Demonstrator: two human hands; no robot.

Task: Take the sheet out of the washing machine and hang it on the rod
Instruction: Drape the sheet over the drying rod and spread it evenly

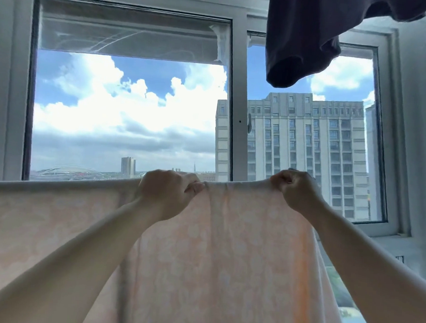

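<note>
Spreading the peach patterned sheet (pixel 215 247) along the rod, we pinch its top fold with both hands: left hand (pixel 167 194) and right hand (pixel 296 189) each curled tight on fabric. The sheet is draped over the rod, which is hidden under it, bunched between our fists. To finish well, we should pull outward evenly, keeping clear of the dark garment (pixel 300 43) overhead.

From my feed, both bare arms were stretched up and forward, left hand (pixel 168 192) and right hand (pixel 297 189) knuckles up, fingers curled tight, pinching.
</note>
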